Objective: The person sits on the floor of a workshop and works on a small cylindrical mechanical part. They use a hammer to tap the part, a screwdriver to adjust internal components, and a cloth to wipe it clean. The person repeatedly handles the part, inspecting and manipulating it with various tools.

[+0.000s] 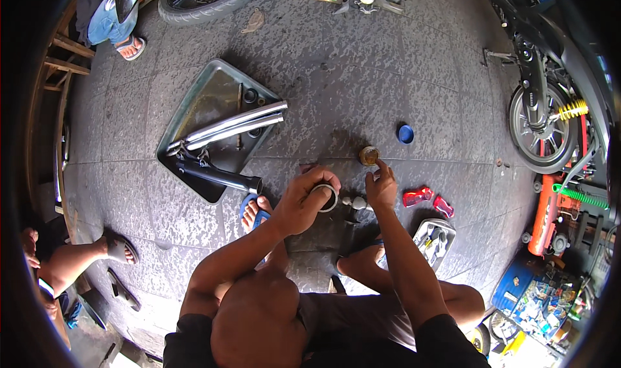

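Note:
My left hand (303, 201) is closed around a round metal tube end (335, 202), its pale rim circling a dark opening. How far the tube extends below the hand is hidden. My right hand (383, 188) reaches forward with the index finger stretched out at the edge of a small round tin (369, 156) of brownish grease. Beyond it on the floor lies a blue round lid (405, 134). Left of my hands, a dark tray (212, 96) holds two shiny fork tubes (228, 127), a black fork leg (220, 174), a thin rod and dark rings.
Red-handled items (418, 196) and a small tray of tools (446, 229) lie by my right arm. A motorcycle wheel (546, 125) and an orange cylinder (544, 216) stand at right. Another person's leg (81, 261) is at left; a tire (210, 9) lies at the back.

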A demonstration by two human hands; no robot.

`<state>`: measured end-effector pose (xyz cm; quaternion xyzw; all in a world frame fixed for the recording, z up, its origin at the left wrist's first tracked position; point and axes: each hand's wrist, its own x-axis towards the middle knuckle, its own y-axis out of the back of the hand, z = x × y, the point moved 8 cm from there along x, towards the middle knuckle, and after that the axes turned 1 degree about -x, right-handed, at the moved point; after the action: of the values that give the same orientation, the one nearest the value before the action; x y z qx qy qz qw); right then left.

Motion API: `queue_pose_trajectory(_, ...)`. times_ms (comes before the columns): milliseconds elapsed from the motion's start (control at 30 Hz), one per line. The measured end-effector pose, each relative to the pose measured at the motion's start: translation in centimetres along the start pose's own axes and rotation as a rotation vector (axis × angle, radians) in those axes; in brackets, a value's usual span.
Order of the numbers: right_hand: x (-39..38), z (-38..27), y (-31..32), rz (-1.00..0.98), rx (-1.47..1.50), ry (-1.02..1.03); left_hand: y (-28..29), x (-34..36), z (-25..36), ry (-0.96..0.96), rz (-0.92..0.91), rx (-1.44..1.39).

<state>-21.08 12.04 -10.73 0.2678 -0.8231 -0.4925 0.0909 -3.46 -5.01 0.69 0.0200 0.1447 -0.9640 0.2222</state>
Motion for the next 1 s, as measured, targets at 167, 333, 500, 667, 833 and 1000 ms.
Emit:
queue_pose_trajectory(167, 2.0, -0.4, -0.8, -0.23, -0.256, -0.186, -0.1, -0.1, 0.4, -0.094, -0.044, -0.018)
queue_pose_trajectory(333, 2.9, -0.2, -1.3, -0.286, -0.414, -0.144, -0.5, 0.0, 0.4, -0.102, -0.071, -0.046)
queue_pose_trajectory(500, 3.0, 0.3, -2.0, -0.298, -0.461, -0.071, -0.2, 0.0, 0.2, -0.096, -0.074, -0.074)
queue_pose_trajectory(667, 2.6, 0.1, -1.8, -0.241, -0.425, -0.032, -0.2, -0.2, 0.1, -0.153, -0.127, -0.097)
queue_pose_trajectory(833, 0.8, 3.1, -1.8, -0.44, 0.388, -0.343, -1.2, 0.1, 1.3, -0.149, -0.142, 0.175)
queue_pose_trajectory(1000, -2.1, -5.4, 5.5, -0.673, 1.364, -0.596, -1.3, 0.6, 0.1, -0.117, -0.117, 0.207)
